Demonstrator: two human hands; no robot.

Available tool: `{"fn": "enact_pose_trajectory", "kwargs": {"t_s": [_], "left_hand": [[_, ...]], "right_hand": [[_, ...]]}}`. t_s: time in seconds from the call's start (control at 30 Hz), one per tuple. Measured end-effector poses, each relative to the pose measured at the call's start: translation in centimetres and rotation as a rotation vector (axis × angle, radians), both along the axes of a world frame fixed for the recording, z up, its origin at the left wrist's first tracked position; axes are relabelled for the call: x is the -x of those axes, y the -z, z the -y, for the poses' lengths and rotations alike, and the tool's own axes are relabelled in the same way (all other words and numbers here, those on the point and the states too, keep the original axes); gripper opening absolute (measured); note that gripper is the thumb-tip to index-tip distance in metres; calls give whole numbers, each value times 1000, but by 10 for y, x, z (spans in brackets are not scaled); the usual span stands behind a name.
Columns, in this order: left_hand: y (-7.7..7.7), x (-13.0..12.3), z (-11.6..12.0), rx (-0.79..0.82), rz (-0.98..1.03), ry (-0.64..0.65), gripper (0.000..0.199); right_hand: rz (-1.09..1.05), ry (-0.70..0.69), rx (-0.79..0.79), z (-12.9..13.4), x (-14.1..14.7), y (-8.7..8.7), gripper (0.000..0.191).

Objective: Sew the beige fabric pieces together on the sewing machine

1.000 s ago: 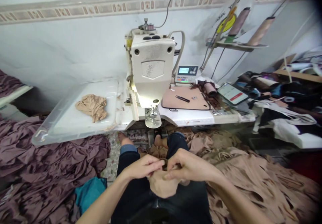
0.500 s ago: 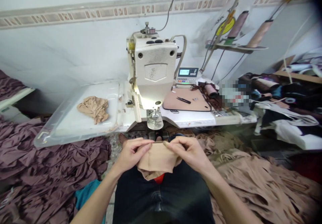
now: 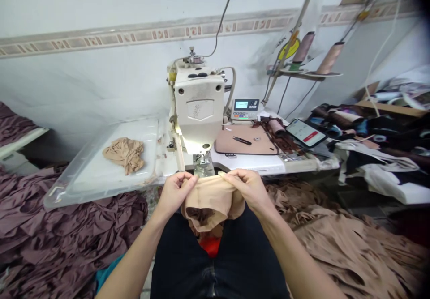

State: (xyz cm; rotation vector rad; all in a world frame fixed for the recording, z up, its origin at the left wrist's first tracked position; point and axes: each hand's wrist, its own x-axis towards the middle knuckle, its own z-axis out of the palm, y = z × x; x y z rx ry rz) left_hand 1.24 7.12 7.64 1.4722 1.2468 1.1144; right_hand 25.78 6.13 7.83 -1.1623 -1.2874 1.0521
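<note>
A beige fabric garment hangs stretched between my two hands, just in front of the sewing machine. My left hand pinches its upper edge at the left. At the right end of that edge, my right hand grips the cloth between thumb and fingers. A round opening in the garment faces me below the held edge. The cloth's top edge lies close to the machine's needle area; whether they touch I cannot tell.
Left of the machine, a crumpled beige garment lies in a clear plastic tray. Thread snips rest on a pink mat, near a phone. Purple fabric is heaped at left, tan fabric at right.
Both hands have raised the garment forward, nearer the machine's needle area. Its lower part has opened out, showing the round opening. The camera view has shifted slightly.
</note>
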Motion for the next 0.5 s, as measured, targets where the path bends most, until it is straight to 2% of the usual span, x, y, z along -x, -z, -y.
{"fn": "enact_pose_trajectory", "kwargs": {"t_s": [0.2,0.33,0.5], "left_hand": [[-13,-12,-14,-16,67,-80,40],[-10,-19,-28,-88,79,-93,36],[-1,-24,-41,-89,129,-46,35]], "right_hand": [[-69,52,-1,-18,-2,12,43],[-118,91,-6,-28,-3,13,45],[-106,120,-8,-32,-6,16,47]]}}
